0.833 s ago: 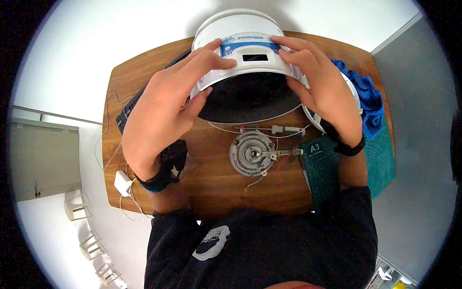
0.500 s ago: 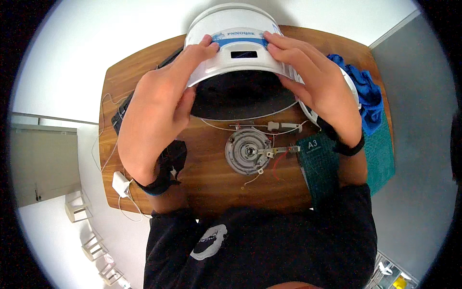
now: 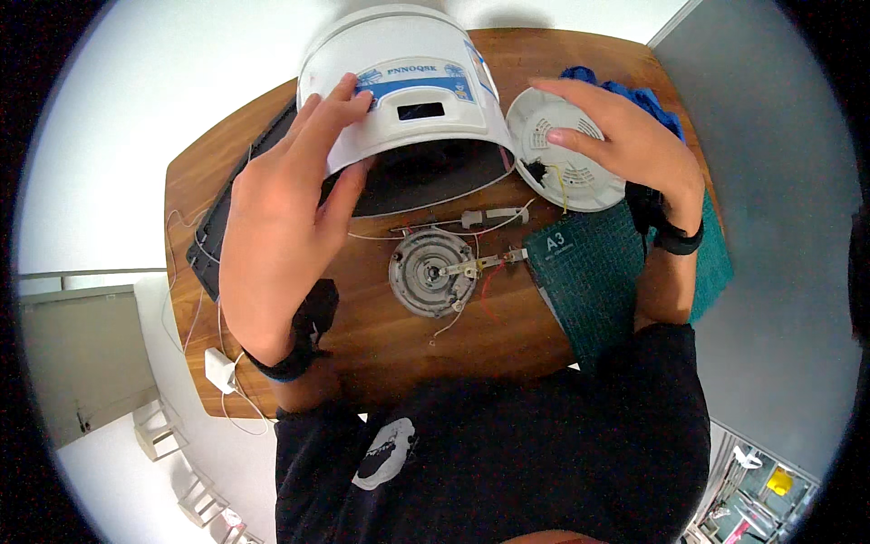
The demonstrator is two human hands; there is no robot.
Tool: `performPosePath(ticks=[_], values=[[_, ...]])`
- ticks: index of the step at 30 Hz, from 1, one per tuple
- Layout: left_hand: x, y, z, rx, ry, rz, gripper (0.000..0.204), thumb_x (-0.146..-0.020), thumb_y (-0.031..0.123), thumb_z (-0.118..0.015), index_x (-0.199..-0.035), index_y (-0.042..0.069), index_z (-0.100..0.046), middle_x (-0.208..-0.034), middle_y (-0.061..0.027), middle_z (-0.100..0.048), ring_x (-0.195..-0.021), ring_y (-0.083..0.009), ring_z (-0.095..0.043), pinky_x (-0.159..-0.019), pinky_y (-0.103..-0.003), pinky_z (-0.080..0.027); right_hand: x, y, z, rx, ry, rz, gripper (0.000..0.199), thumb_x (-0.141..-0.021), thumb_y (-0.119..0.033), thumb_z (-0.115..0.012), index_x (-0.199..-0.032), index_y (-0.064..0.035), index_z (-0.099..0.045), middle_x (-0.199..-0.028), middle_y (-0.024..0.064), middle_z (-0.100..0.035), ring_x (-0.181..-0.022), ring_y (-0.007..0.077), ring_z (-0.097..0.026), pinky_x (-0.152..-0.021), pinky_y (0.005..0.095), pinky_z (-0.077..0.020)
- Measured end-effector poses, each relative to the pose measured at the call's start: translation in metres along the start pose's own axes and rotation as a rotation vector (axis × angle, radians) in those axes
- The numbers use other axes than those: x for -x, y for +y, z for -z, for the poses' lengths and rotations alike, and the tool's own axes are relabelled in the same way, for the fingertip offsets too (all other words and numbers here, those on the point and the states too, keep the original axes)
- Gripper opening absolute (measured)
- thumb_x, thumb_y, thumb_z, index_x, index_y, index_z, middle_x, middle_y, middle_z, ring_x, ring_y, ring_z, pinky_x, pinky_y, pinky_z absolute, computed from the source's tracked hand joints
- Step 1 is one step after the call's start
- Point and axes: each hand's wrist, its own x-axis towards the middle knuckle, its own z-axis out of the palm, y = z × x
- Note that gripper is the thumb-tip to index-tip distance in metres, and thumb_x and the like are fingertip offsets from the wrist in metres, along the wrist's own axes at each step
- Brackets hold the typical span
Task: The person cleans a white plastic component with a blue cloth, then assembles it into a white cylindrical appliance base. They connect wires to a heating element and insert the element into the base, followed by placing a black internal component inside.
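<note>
A white drum-shaped appliance housing (image 3: pixel 399 54), resembling a rice cooker body, tilts at the far side with its dark open end toward me. My left hand (image 3: pixel 290 190) grips its left rim, fingers outside and thumb inside. Over a white round vented cover (image 3: pixel 580 186) to the right, my right hand (image 3: pixel 621 131) has its thumb and fingers spread; whether it touches the cover I cannot tell. The cover shows a dark ragged patch and a thin yellow wire. Nearer me lies a round metal heating plate (image 3: pixel 421 290) with a metal arm and loose wires.
A screwdriver (image 3: pixel 494 218) lies between housing and heating plate. A green cutting mat (image 3: pixel 589 272) covers the right of the wooden table (image 3: pixel 381 363), with a blue cloth (image 3: pixel 648 100) behind the cover. Left are a black tray-like object (image 3: pixel 204 254), cords and a white adapter (image 3: pixel 220 370).
My right hand has let go of the housing and moved right, over the white cover. My left hand still holds the housing's left rim. The whole view has shifted slightly.
</note>
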Motion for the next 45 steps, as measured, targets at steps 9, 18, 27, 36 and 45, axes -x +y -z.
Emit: performPosePath(ticks=[9,18,27,36,45], values=[[-0.002,0.014,0.006,-0.032,-0.046,0.060,0.046,-0.100,0.010,-0.079,-0.144,0.017,-0.069,-0.156,-0.0196,-0.069,-0.120,-0.0476,-0.075,-0.096,-0.051,-0.064,-0.003,0.035,-0.041,-0.075,-0.389,-0.191,0.055,-0.089,-0.018,-0.095,-0.138,-0.0089,-0.071,-0.117,0.0179,-0.077,-0.109,0.0360,-0.076,-0.095,0.0461,-0.0616],[-0.001,0.023,0.004,-0.059,-0.079,0.126,0.046,-0.102,0.011,-0.080,-0.145,0.022,-0.076,-0.168,-0.0170,-0.062,-0.122,-0.0444,-0.078,-0.095,-0.048,-0.066,-0.018,0.022,-0.046,-0.051,-0.495,-0.247,0.056,-0.084,-0.022,-0.098,-0.134,-0.0118,-0.072,-0.107,0.0178,-0.081,-0.105,0.0430,-0.078,-0.089,0.0527,-0.0609],[-0.001,0.020,0.006,-0.050,-0.159,0.132,0.054,-0.098,0.005,-0.083,-0.148,0.021,-0.074,-0.169,-0.0156,-0.058,-0.122,-0.0415,-0.078,-0.094,-0.047,-0.066,-0.015,0.015,-0.037,-0.064,-0.481,-0.232,0.065,-0.081,-0.020,-0.099,-0.137,-0.0115,-0.068,-0.111,0.0204,-0.080,-0.107,0.0432,-0.078,-0.091,0.0530,-0.0610],[0.002,0.025,0.006,-0.118,-0.175,0.125,0.061,-0.095,0.005,-0.084,-0.153,0.020,-0.071,-0.168,-0.0172,-0.058,-0.136,-0.0426,-0.070,-0.111,-0.048,-0.059,-0.011,0.027,-0.046,0.006,-0.258,-0.008,0.057,-0.085,-0.007,-0.090,-0.137,-0.0088,-0.068,-0.111,0.0207,-0.078,-0.107,0.0468,-0.075,-0.092,0.0548,-0.0587],[0.002,0.029,0.021,-0.117,-0.149,-0.113,0.050,-0.088,0.002,-0.082,-0.138,0.003,-0.078,-0.167,-0.0177,-0.062,-0.148,-0.0394,-0.063,-0.122,-0.049,-0.050,-0.006,0.039,-0.041,0.000,-0.169,0.079,0.042,-0.093,0.010,-0.076,-0.132,-0.0035,-0.070,-0.116,0.0177,-0.075,-0.109,0.0355,-0.077,-0.094,0.0446,-0.0626]])
